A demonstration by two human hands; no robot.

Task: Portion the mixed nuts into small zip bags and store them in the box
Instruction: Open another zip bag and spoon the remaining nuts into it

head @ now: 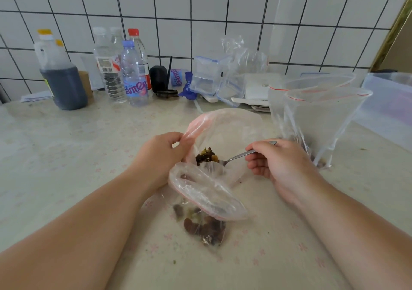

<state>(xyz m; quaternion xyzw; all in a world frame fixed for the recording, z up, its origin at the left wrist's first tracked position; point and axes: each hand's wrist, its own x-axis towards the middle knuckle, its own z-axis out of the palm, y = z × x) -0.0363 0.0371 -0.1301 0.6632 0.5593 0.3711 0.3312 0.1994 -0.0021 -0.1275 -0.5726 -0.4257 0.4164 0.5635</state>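
My left hand [159, 153] pinches the rim of a large clear plastic bag [225, 124] lying open on the counter. My right hand [279, 162] grips a metal spoon [236, 157] heaped with dark mixed nuts [206, 155], its bowl inside the large bag's mouth. In front of it lies a small zip bag [205, 197] with a red seal, mouth open, with some nuts [204, 229] at its bottom. To the right, two more clear zip bags [321, 115] stand open and upright with a few nuts at their base. A translucent box [388, 104] sits at the far right.
Along the tiled wall stand a dark sauce jug [62, 82], several water bottles [133, 75], a black object [158, 75], stacked clip-lid containers [207, 75] and crumpled plastic. A flower-patterned cloth [66, 156] covers the counter.
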